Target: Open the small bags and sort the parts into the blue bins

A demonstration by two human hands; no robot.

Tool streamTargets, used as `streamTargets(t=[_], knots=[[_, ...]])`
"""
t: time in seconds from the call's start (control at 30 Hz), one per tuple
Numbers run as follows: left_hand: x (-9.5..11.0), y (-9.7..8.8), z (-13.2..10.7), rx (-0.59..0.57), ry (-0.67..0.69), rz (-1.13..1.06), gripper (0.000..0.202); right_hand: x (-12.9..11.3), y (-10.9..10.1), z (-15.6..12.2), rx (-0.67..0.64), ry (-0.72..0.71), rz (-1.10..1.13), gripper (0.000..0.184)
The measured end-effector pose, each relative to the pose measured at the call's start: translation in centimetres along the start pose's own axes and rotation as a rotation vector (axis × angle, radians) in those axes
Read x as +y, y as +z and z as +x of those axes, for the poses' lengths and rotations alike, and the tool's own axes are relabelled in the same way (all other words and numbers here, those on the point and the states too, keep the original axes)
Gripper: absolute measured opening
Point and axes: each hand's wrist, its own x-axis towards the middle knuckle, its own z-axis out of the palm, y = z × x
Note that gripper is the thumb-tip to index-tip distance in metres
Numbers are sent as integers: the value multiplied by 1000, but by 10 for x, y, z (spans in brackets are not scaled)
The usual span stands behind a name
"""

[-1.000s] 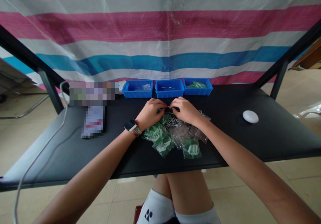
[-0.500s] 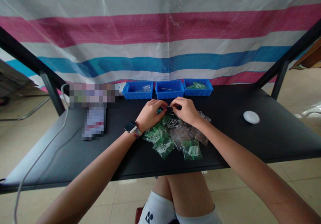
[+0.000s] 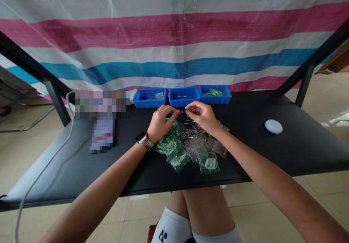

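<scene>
Between my two hands, just in front of the blue bins, is a thin silvery metal screw-like piece [image 3: 182, 112]. My left hand [image 3: 162, 123] pinches one end of it between thumb and forefinger. On the other side, the fingertips of my right hand [image 3: 203, 117] close on its opposite end. Under and below the hands lies a pile of loose metal pieces [image 3: 190, 131] of similar thin shape. Green plastic bags [image 3: 177, 156] with white pieces inside spread around the pile, and clear bags [image 3: 196, 148] lie to its right.
Three blue bins stand along the back edge: a left bin [image 3: 149, 103] holding clear bags, a middle bin [image 3: 184, 101] with thin metal pieces, and a right bin [image 3: 215, 99] with green bags. A white oval object [image 3: 273, 126] sits at the right; a cable [image 3: 56, 150] runs down the left.
Both hands have risen slightly from the pile toward the bins. The fingers of my right hand have straightened somewhat, and the metal piece between the hands shows more plainly.
</scene>
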Motion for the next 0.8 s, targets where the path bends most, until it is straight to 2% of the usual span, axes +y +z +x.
streamTargets(t=[0.13,0.27,0.47,0.8], knots=[[-1,0,0,14,-48,-42,32,-4,0,-1,35,48,68,24],[-1,-1,0,36,-73,-139,21,-7,1,-1,52,79,117,29],[0,-1,-2,38,18,-150,16,-9,1,-1,64,85,137,36],[2,0,-1,46,75,-92,10,-14,3,-3,54,126,184,41]])
